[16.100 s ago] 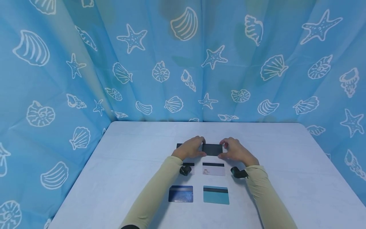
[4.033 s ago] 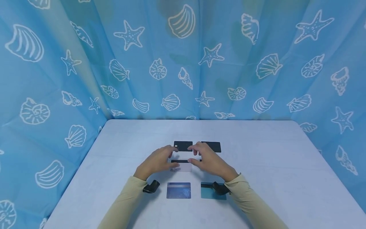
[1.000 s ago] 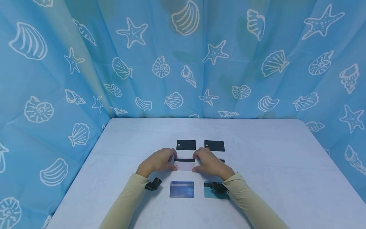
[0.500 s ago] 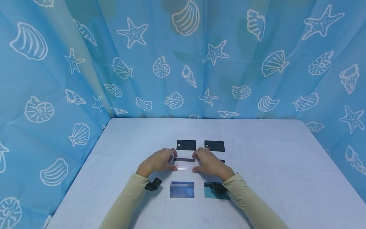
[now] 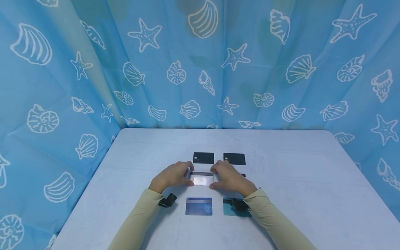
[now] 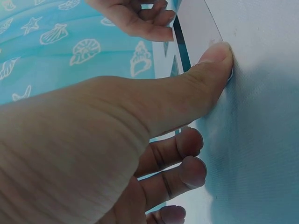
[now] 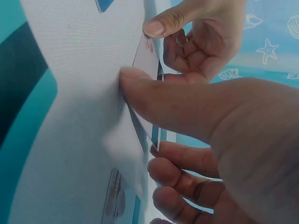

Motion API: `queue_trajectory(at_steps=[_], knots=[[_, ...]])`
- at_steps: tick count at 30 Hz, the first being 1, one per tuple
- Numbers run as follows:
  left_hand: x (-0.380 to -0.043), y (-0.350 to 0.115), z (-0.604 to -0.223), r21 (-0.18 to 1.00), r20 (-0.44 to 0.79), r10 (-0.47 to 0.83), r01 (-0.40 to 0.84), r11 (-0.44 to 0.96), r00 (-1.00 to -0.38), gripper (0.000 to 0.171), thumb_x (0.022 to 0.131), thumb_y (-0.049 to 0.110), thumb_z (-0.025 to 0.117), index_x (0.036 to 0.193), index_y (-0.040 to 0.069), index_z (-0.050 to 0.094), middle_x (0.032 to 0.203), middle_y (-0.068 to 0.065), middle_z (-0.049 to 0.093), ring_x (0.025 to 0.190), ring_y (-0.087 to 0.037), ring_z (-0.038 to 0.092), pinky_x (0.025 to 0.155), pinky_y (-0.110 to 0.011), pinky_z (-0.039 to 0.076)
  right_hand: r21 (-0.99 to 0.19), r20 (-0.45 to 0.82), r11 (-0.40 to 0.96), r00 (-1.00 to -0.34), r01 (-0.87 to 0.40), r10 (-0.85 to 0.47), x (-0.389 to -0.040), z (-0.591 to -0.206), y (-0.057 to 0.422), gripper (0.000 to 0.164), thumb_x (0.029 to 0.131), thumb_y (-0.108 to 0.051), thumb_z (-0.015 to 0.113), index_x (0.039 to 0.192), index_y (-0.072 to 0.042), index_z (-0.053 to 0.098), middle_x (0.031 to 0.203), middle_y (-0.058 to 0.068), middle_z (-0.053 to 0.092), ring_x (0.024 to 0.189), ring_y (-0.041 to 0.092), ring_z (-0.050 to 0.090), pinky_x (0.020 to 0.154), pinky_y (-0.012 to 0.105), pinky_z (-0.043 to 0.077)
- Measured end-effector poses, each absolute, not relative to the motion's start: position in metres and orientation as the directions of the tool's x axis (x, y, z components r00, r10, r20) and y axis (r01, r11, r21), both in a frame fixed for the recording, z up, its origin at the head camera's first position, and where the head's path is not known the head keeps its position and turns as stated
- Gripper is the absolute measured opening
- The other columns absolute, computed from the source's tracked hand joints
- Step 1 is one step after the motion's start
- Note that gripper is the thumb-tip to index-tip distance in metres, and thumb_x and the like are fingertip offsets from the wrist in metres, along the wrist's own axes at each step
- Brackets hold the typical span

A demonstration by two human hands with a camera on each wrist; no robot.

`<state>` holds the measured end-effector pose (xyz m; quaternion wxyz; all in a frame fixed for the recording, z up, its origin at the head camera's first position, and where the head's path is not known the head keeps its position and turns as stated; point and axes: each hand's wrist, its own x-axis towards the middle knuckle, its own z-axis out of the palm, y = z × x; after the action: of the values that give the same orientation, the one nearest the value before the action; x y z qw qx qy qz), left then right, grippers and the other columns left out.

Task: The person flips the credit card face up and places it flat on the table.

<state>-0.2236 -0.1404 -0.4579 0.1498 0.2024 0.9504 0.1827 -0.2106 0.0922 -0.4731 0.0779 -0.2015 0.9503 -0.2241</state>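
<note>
A pale card [image 5: 201,180] with a dark stripe along its far edge lies between my two hands in the head view. My left hand [image 5: 173,175] pinches its left end; the thumb presses the near corner in the left wrist view. At the other end, my right hand [image 5: 229,177] holds the card with thumb and fingers. In the right wrist view this card [image 7: 148,63] looks tilted, close over the cloth. Glare whitens its face from the head. My right hand mostly hides a second striped pale card [image 5: 243,175].
Two black chip cards [image 5: 203,158] lie beyond the hands, the right one partly covered by fingers. Nearer are a blue card [image 5: 199,207] and a teal card [image 5: 227,211], overlapped by the right wrist's black camera [image 5: 240,205]. A shell-patterned curtain [image 5: 175,45] stands behind the white table [image 5: 150,146].
Since four seconds ago, both hands have closed in on the pale card's ends. Over the last second its face and stripe have brightened with glare. Earlier, both hands were at the right black card.
</note>
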Motion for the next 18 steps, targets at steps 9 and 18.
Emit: queue_trajectory(at_steps=[9,18], knots=[[-0.2252,-0.1407,-0.4597,0.392,-0.23,0.414,0.306,0.868,-0.881,0.052,0.085,0.035,0.086,0.127,0.015,0.063,0.09,0.0,0.059,0.082,-0.016,0.056,0.077,-0.032,0.049,-0.453,-0.068,0.824,-0.909,-0.34,-0.412,-0.2098,-0.4708,0.0919,0.059,0.076,-0.032,0.094,0.125,-0.009,0.069,0.112,0.005,0.064,0.104,0.021,0.054,0.101,0.044,0.052],[-0.2251,-0.1422,-0.4592,0.394,-0.225,0.42,0.313,0.864,-0.879,0.052,0.085,0.037,0.085,0.128,0.015,0.064,0.091,0.0,0.059,0.084,-0.016,0.056,0.078,-0.032,0.049,-0.45,-0.061,0.825,-0.91,-0.341,-0.41,-0.2091,-0.4672,0.0909,0.056,0.076,-0.03,0.093,0.122,-0.008,0.07,0.11,0.005,0.064,0.104,0.022,0.054,0.099,0.044,0.051]])
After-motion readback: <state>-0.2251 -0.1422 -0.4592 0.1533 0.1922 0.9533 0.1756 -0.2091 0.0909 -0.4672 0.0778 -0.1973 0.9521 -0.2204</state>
